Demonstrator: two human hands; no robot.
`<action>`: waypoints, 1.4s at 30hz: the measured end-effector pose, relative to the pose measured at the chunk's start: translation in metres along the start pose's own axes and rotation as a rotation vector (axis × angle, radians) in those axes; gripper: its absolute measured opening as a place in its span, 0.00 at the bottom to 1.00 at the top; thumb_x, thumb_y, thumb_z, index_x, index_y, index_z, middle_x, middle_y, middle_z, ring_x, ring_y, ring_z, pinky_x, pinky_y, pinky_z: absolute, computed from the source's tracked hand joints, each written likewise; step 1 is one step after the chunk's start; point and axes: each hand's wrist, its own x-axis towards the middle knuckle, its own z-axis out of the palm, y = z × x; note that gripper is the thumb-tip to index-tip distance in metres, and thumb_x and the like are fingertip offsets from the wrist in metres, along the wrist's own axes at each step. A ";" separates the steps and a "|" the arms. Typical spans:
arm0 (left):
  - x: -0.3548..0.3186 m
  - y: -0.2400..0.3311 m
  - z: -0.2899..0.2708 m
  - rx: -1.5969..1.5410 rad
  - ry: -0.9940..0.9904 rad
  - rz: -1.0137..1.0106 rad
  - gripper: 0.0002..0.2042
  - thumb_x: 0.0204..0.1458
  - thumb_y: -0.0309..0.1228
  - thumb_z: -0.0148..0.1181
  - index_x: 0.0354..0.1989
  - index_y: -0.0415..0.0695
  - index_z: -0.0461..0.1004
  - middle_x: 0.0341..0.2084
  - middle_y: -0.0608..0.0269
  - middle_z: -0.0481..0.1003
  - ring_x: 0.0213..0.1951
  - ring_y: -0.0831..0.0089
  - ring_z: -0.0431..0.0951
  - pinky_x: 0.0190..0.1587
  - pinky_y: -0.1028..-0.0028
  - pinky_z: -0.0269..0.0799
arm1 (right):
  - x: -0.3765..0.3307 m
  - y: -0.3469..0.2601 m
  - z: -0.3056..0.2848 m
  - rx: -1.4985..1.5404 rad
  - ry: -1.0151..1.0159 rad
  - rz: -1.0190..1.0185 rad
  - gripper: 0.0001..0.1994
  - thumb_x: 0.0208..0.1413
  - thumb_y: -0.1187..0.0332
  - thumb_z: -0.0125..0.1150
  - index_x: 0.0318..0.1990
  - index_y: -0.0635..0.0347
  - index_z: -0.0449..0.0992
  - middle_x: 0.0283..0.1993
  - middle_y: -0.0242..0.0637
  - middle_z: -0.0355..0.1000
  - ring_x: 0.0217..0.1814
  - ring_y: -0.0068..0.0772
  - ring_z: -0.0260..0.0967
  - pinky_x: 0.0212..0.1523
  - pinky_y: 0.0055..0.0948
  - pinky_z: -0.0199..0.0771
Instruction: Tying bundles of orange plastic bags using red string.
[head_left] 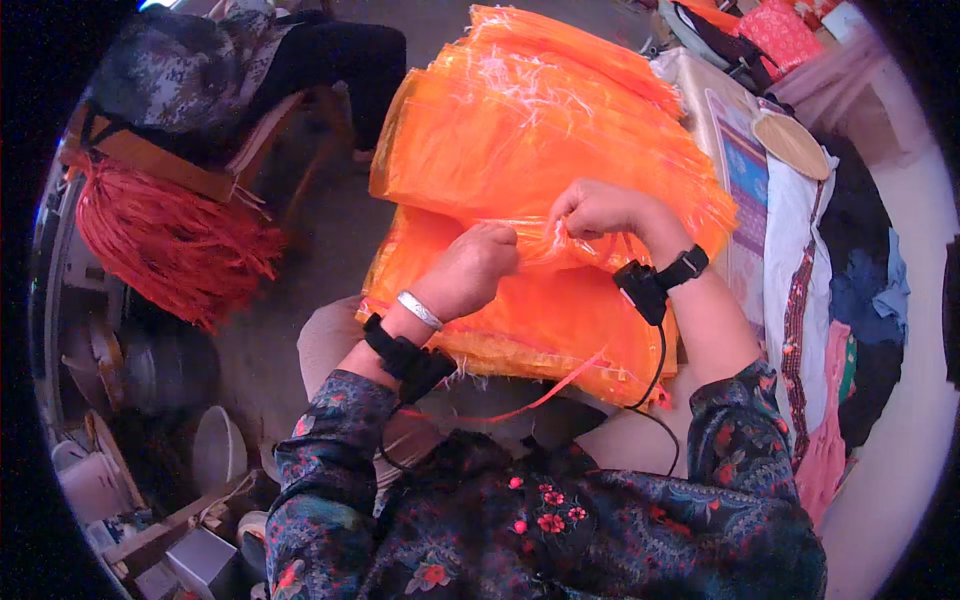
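Observation:
A thick stack of orange mesh bags [520,130] lies in front of me, reaching from my lap toward the top of the view. My left hand [470,272] is closed on the edge of the top orange mesh bag near the stack's middle. Just to its right, my right hand [598,212] pinches the same bag's edge, with a thin orange drawstring [540,400] trailing down over my lap. Both wrists carry black bands; the left also has a silver bracelet.
A bundle of red strings [175,245] hangs at the left beside a chair draped in dark patterned cloth [190,70]. A cloth-covered surface with a round woven fan [790,142] stands at the right. Bowls and boxes [215,450] clutter the lower left floor.

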 end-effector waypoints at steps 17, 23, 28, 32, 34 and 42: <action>0.007 0.009 0.006 -0.002 0.045 -0.026 0.03 0.34 0.17 0.49 0.19 0.38 0.66 0.21 0.55 0.65 0.28 0.56 0.67 0.29 0.65 0.64 | 0.018 0.005 0.019 -0.030 -0.197 -0.084 0.13 0.34 0.80 0.46 0.30 0.63 0.75 0.14 0.25 0.61 0.14 0.17 0.55 0.14 0.19 0.54; 0.024 0.023 -0.007 0.075 0.080 0.014 0.03 0.33 0.21 0.53 0.19 0.41 0.70 0.27 0.54 0.66 0.33 0.57 0.68 0.34 0.65 0.64 | 0.008 0.038 0.031 0.217 0.541 -0.522 0.15 0.46 0.71 0.46 0.44 0.60 0.69 0.42 0.36 0.67 0.43 0.25 0.63 0.37 0.23 0.65; 0.022 0.033 -0.006 -0.081 -0.143 -0.096 0.03 0.36 0.19 0.55 0.22 0.39 0.70 0.35 0.53 0.66 0.42 0.57 0.66 0.41 0.68 0.64 | -0.009 0.028 0.098 0.578 0.384 -0.334 0.20 0.58 0.59 0.34 0.51 0.58 0.64 0.44 0.32 0.67 0.42 0.22 0.62 0.36 0.20 0.62; 0.008 0.032 0.010 -0.073 0.016 -0.058 0.02 0.38 0.19 0.54 0.22 0.37 0.69 0.35 0.52 0.65 0.40 0.58 0.66 0.42 0.69 0.64 | -0.015 0.041 0.107 0.514 0.598 -0.412 0.19 0.58 0.60 0.37 0.50 0.60 0.66 0.37 0.28 0.67 0.34 0.19 0.60 0.35 0.21 0.61; 0.002 0.034 0.014 -0.066 0.074 -0.110 0.02 0.38 0.19 0.53 0.23 0.37 0.69 0.35 0.52 0.65 0.39 0.58 0.66 0.41 0.69 0.64 | -0.013 0.040 0.111 0.512 0.676 -0.420 0.18 0.58 0.60 0.38 0.49 0.61 0.67 0.35 0.25 0.65 0.32 0.17 0.58 0.35 0.20 0.59; -0.007 0.033 0.026 -0.053 0.163 -0.118 0.04 0.38 0.19 0.57 0.25 0.37 0.71 0.25 0.56 0.65 0.29 0.62 0.67 0.31 0.70 0.65 | -0.031 0.028 0.111 -0.359 1.209 -0.346 0.16 0.50 0.60 0.47 0.24 0.65 0.74 0.25 0.45 0.71 0.26 0.40 0.68 0.29 0.34 0.66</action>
